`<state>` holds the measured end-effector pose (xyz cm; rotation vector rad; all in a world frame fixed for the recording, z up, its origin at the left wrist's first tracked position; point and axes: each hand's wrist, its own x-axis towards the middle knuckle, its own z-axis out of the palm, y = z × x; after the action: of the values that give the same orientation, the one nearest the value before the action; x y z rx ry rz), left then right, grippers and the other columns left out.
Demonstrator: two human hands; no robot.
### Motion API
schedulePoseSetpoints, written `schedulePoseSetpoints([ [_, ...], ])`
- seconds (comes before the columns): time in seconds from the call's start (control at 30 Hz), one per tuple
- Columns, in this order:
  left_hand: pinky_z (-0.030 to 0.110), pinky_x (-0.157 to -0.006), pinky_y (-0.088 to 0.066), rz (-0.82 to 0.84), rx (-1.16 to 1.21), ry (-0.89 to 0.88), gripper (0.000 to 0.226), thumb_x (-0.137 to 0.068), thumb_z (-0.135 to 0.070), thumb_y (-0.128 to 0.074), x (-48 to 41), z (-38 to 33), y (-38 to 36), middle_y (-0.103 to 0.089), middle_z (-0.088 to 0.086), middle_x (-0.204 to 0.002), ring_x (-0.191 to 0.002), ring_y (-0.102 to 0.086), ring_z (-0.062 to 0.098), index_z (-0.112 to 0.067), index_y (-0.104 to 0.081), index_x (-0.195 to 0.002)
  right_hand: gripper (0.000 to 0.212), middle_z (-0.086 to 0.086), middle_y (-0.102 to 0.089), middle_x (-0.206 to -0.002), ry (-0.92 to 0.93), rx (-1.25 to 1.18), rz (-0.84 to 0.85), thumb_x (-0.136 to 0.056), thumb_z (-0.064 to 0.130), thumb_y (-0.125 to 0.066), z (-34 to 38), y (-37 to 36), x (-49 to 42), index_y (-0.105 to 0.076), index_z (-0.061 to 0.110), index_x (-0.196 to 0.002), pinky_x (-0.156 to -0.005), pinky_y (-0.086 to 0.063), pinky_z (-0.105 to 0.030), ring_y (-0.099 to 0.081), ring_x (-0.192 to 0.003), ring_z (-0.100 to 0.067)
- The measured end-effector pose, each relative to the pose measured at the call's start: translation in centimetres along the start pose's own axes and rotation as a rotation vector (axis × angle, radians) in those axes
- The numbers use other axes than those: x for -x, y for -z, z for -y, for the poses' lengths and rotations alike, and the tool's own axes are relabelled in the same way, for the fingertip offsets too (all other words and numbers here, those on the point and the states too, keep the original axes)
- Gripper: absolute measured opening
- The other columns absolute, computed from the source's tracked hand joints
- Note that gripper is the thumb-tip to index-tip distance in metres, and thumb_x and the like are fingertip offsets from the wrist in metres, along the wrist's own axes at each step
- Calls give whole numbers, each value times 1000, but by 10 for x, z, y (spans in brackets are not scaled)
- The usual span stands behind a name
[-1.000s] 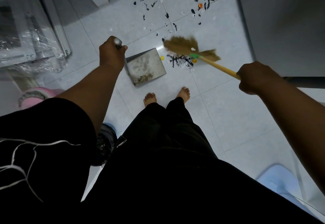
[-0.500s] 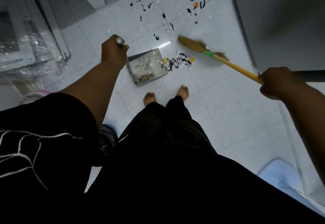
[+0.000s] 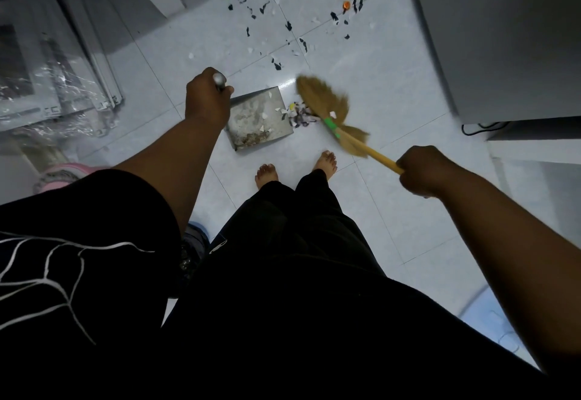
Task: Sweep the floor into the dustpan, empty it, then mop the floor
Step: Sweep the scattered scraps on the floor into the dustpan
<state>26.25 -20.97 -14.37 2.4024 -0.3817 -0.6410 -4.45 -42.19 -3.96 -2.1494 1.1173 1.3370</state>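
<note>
The metal dustpan (image 3: 259,118) lies on the tiled floor (image 3: 393,85) just above the frame's centre, with a small pile of scraps (image 3: 300,116) at its right lip. The straw broom (image 3: 323,102) meets that pile from the right, and the right hand (image 3: 421,170) at mid-right is clenched round its yellow stick. The left hand (image 3: 206,97) is curled round the dustpan's upright handle, and loose scraps (image 3: 301,13) lie scattered toward the top.

dustpan (image 3: 259,118) left of debris pile (image 3: 300,115), broom (image 3: 323,102) right, feet (image 3: 295,168) behind
</note>
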Motion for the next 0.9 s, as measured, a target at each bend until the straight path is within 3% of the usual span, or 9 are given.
schedulePoseSetpoints([
  [0.1, -2, -61, -38, -5, 18, 12, 15, -89, -2, -59, 3, -2, -1, -55, 3, -92, -81, -53, 6, -16, -53, -88, 23, -12, -63, -78, 74, -15, 12, -82, 3, -49, 8, 8, 10, -68, 8, -95, -48, -49, -25, -64, -62, -26],
  [0.2, -6, -60, -36, -33, 56, 59, 15, -89, -2, -59, 4, 1, 4, -56, 3, -94, -83, -53, 8, -15, -53, -88, 31, -6, -63, -82, 115, -29, -18, -84, 7, -51, 0, 21, 26, -69, 15, -108, -57, -51, -27, -63, -68, -22],
  [0.27, -1, -64, -39, -56, 63, 97, 13, -88, -7, -61, 5, 6, 11, -57, 2, -93, -85, -54, 10, -17, -54, -88, 33, -2, -63, -85, 132, -27, -43, -87, 11, -53, -11, 30, 38, -67, 20, -115, -61, -52, -28, -62, -68, -18],
  [0.33, 18, -75, -46, -70, 55, 126, 11, -87, -13, -64, 7, 14, 16, -58, 2, -92, -86, -55, 13, -19, -55, -88, 33, 0, -63, -84, 143, 2, -73, -88, 14, -55, -23, 40, 48, -67, 24, -117, -61, -53, -30, -61, -67, -17],
  [0.4, 24, -76, -47, -87, 71, 158, 11, -87, -15, -65, 11, 20, 21, -59, 1, -91, -86, -56, 14, -20, -56, -88, 34, 1, -64, -87, 141, 53, -109, -88, 16, -56, -34, 48, 55, -66, 27, -117, -60, -52, -30, -60, -67, -15],
  [0.53, 19, -76, -45, -138, 114, 196, 11, -87, -15, -66, 23, 30, 34, -59, -2, -91, -85, -55, 12, -20, -57, -89, 28, -2, -62, -86, 132, 179, -183, -87, 15, -56, -44, 60, 55, -69, 22, -111, -58, -49, -30, -54, -67, -15],
  [0.6, 19, -79, -46, -162, 129, 218, 11, -87, -16, -66, 29, 35, 42, -60, -2, -92, -87, -55, 11, -21, -57, -90, 33, -3, -61, -87, 111, 207, -196, -87, 14, -56, -43, 65, 51, -66, 22, -118, -56, -46, -29, -55, -67, -16],
  [0.8, 16, -78, -43, -243, 131, 260, 11, -87, -17, -66, 41, 59, 63, -61, -2, -94, -89, -57, 10, -22, -57, -90, 33, -10, -60, -93, 34, 285, -219, -85, 9, -54, -20, 71, 31, -66, 15, -115, -69, -55, -35, -59, -75, -25],
  [0.9, 16, -81, -45, -262, 141, 286, 11, -87, -18, -66, 46, 69, 69, -60, -2, -94, -90, -57, 10, -21, -57, -91, 33, -11, -59, -92, 24, 320, -235, -83, 7, -54, 3, 66, 18, -65, 11, -113, -63, -52, -31, -59, -73, -25],
])
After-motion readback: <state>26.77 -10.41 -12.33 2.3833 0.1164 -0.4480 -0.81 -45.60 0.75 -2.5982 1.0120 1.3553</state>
